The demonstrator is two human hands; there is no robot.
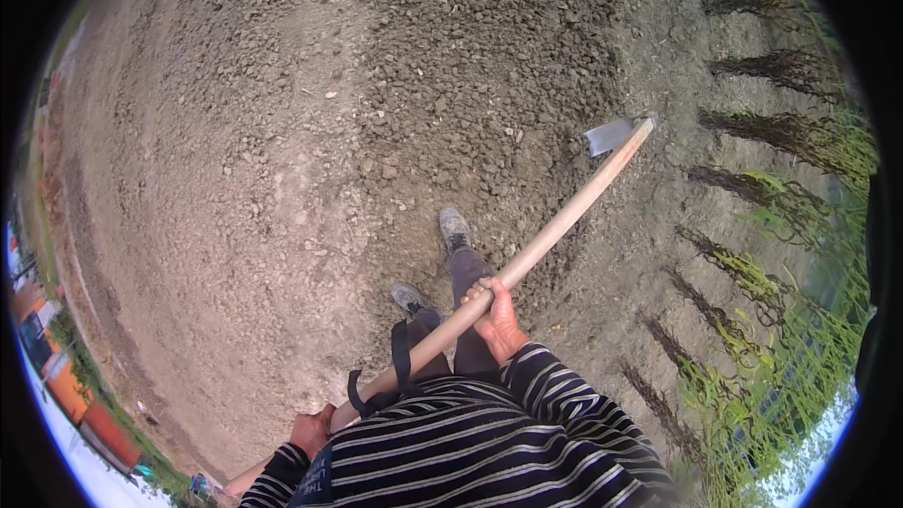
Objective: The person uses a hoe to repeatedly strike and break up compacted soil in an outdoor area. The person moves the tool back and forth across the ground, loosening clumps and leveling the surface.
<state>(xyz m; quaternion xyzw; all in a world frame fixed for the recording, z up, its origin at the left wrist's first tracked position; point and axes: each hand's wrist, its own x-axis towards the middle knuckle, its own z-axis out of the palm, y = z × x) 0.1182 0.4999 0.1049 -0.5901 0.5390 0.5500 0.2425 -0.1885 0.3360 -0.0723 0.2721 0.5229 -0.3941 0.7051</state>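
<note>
A hoe with a long pale wooden handle slants across my front, from my left hip up to the far right. Its flat metal blade hangs at the far end, over or close to the soil; I cannot tell whether it touches. My right hand is wrapped round the middle of the handle. At the rear end, my left hand grips the handle low by my side, its fingers partly hidden. A black strap hangs at my waist beside the handle.
Dark, crumbly loosened soil stretches ahead, with paler ground to the left. Along the right stands a row of leafy green plants with dark stems. My shoes stand on the soil. Orange structures show at the far left.
</note>
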